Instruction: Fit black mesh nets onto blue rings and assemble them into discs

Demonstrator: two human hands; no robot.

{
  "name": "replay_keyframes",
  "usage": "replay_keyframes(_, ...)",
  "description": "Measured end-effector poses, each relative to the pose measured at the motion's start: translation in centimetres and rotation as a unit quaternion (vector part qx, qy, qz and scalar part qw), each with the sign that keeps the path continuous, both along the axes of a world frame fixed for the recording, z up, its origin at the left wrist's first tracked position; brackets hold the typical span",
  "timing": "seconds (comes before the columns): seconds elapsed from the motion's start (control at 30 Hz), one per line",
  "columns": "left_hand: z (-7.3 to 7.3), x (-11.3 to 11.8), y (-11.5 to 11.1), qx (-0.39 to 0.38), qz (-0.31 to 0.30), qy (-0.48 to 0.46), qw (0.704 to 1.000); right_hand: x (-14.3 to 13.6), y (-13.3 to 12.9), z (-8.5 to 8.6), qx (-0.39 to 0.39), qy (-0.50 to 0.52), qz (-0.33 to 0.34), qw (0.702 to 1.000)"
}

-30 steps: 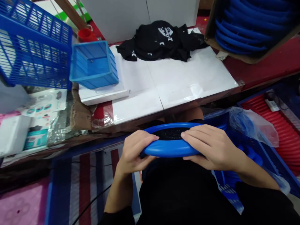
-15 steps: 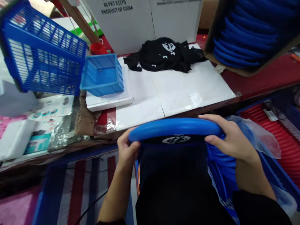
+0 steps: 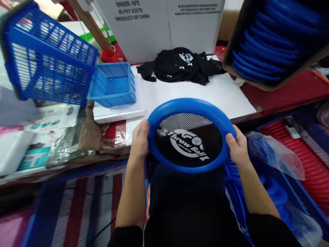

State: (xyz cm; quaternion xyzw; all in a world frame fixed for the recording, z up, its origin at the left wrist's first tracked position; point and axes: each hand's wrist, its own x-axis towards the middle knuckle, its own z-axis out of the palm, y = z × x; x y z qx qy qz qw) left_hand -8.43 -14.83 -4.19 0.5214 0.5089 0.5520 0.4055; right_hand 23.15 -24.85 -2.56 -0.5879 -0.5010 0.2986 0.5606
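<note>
Left grip (image 3: 140, 139) and right grip (image 3: 239, 146) curl closed on the blue-rimmed Throw Ball mesh disc (image 3: 190, 142) at nine and three o'clock.

Both forearms (image 3: 132, 193) stretched forward, left fingers (image 3: 144, 129) and right fingers (image 3: 239, 133) curled, well apart.

Looks like a small workshop: stacked blue plastic rings (image 3: 267, 51) in an open brown cardboard box (image 3: 228, 67), rowed red plastic pieces (image 3: 300, 161), piled black white-printed fabric pieces (image 3: 172, 65).
</note>
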Motion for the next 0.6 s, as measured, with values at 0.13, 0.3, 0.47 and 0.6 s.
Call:
replay_keyframes(0.13,0.9,1.7,0.6,0.012,0.025,0.162,0.986,-0.7,0.1,0.4,-0.019,-0.036,-0.002,0.999)
replay_keyframes(0.3,0.1,2.7,-0.2,0.017,0.062,0.202,0.977,-1.3,-0.3,-0.4,0.001,-0.086,-0.041,0.995)
replay_keyframes(0.47,1.6,0.5,-1.8,0.068,0.017,0.181,0.981,0.2,-0.4,-1.1,0.104,-0.114,0.002,0.988)
replay_keyframes(0.6,5.1,-1.6,-4.0,0.139,-0.141,0.215,0.956,1.6,-0.8,-0.7,0.234,-0.194,0.064,0.95)
